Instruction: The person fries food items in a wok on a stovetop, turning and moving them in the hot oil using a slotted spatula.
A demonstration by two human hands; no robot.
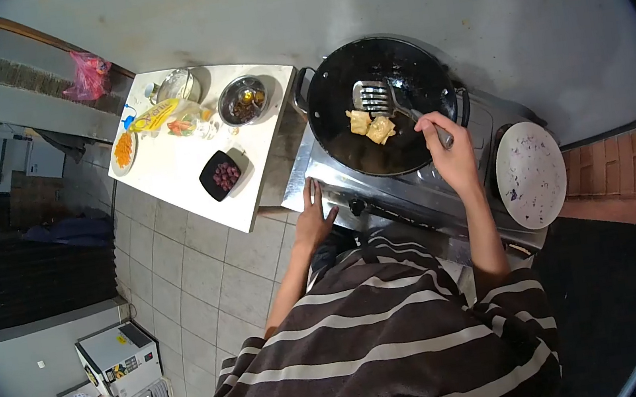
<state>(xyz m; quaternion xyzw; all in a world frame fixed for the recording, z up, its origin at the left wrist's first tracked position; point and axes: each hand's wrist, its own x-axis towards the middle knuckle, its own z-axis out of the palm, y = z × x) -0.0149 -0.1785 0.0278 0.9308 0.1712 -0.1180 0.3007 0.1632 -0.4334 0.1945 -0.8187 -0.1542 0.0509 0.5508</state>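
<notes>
My right hand (453, 155) is wrapped round the handle of a slotted metal spatula (374, 98). The spatula's head lies over the inside of a large black wok (405, 66), just above two yellowish fried pieces (370, 127). Those pieces sit close together in the wok, with dark, shiny oil around them. My left hand (311, 217) rests with its fingers stretched out on the front left edge of the steel gas stove (297, 175), holding nothing. A black stove knob (358, 206) is just right of that hand.
An oval white plate (531, 170) with dark bits stands right of the wok. On the white table (180, 186) at left are a black bowl (210, 177) of purple pieces, a metal bowl (229, 106), a plate of orange shreds (124, 152) and a yellow plastic bag (155, 117).
</notes>
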